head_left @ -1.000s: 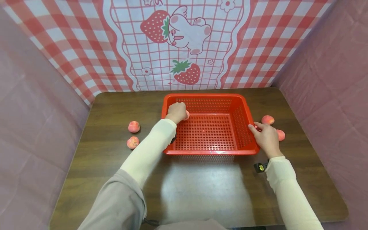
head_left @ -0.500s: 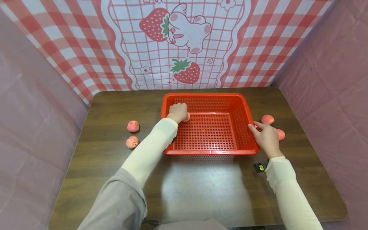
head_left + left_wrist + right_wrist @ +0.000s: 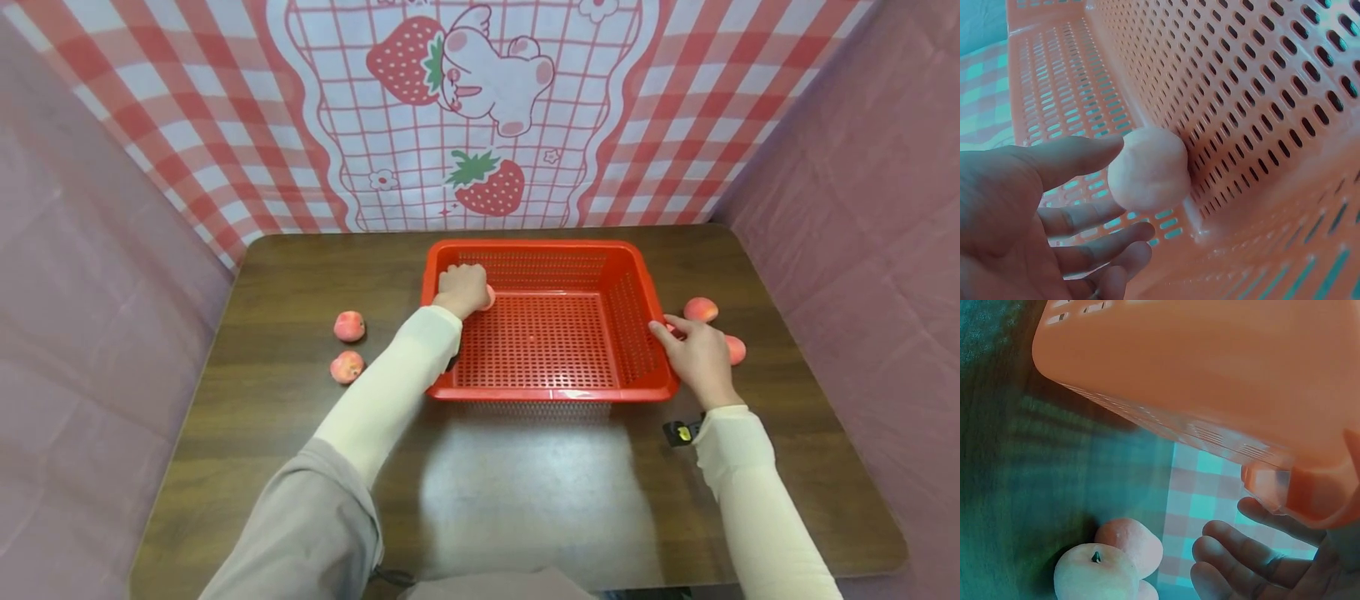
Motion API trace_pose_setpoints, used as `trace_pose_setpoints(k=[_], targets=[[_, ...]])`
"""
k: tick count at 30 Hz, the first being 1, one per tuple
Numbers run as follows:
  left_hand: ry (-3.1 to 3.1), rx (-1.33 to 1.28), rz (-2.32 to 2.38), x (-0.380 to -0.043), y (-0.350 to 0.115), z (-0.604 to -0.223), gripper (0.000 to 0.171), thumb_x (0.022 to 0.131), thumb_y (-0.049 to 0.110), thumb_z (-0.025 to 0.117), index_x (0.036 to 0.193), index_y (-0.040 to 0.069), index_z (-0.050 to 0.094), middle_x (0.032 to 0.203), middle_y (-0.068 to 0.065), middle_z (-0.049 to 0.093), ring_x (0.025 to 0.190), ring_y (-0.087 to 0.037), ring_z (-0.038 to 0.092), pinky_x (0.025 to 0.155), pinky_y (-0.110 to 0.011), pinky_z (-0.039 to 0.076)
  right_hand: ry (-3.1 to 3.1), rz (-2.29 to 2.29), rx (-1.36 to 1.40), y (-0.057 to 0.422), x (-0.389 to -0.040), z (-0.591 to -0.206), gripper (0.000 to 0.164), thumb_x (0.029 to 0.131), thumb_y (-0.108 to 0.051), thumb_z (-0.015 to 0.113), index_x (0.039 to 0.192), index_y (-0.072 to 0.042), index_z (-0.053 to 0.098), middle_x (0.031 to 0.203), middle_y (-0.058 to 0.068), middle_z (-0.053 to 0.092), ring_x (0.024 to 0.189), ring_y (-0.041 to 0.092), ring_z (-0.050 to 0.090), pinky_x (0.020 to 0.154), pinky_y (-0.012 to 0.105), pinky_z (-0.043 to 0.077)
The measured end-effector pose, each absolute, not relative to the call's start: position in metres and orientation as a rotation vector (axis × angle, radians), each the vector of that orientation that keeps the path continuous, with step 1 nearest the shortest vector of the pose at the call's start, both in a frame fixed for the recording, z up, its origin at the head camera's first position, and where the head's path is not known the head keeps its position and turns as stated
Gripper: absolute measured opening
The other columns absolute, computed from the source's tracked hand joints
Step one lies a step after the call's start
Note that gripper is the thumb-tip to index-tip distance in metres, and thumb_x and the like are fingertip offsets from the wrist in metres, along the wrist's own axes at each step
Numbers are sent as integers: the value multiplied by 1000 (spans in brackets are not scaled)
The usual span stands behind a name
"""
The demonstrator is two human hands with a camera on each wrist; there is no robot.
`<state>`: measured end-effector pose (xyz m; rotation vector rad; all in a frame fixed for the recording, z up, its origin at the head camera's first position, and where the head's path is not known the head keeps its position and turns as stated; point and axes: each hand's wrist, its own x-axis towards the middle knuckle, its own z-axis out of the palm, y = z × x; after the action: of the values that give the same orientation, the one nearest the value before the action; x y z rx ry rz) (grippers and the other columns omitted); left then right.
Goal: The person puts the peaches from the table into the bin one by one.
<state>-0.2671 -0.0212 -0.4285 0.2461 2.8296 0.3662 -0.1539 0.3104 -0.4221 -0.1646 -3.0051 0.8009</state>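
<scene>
Pinching a peach (image 3: 1150, 170) with the left hand (image 3: 461, 289), inside the red plastic basket (image 3: 551, 394) near its left end, and holding the right rim with the right hand (image 3: 699, 357). Probably placing the peach, so likely calling for a gentle release next. Counting one basket, one peach inside, two loose peaches (image 3: 348, 326) leftward on the bench (image 3: 525, 500), two rightward peaches (image 3: 701, 309), maybe a third, mostly cut off.

Soft white glare brightens the table (image 3: 540, 492)
</scene>
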Motion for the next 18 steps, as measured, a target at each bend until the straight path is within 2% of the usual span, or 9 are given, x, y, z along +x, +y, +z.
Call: trace_pose_setpoints(k=[6,9,13,18], targets=[[2788,242,514,-265,-25,-422,27,84,8,53,67,15,34,68,-3,30,69,-20,29,59,-31,27,-3021,843,-191,309,-154,-421,60,98,-46,52,133,3,56,94,24,70,68,26,60,56,26,44],[2757,255,588,-264,-26,-416,29,81,2,50,61,15,33,62,0,23,62,-17,21,54,-27,22,-3025,838,-197,309,-154,-420,60,98,-46,51,133,3,56,96,25,70,70,28,61,58,26,45],[2746,254,610,-262,-27,-407,33,81,2,52,57,16,34,56,1,23,58,-14,16,52,-25,18,-3016,822,-190,309,-154,-422,60,98,-45,51,133,3,56,97,25,70,72,29,61,60,27,44],[2747,254,593,-257,-27,-396,37,93,21,62,61,14,44,55,2,37,55,-12,27,52,-23,26,-3022,862,-224,310,-153,-423,62,98,-47,50,135,3,54,97,25,70,69,27,62,57,26,46]])
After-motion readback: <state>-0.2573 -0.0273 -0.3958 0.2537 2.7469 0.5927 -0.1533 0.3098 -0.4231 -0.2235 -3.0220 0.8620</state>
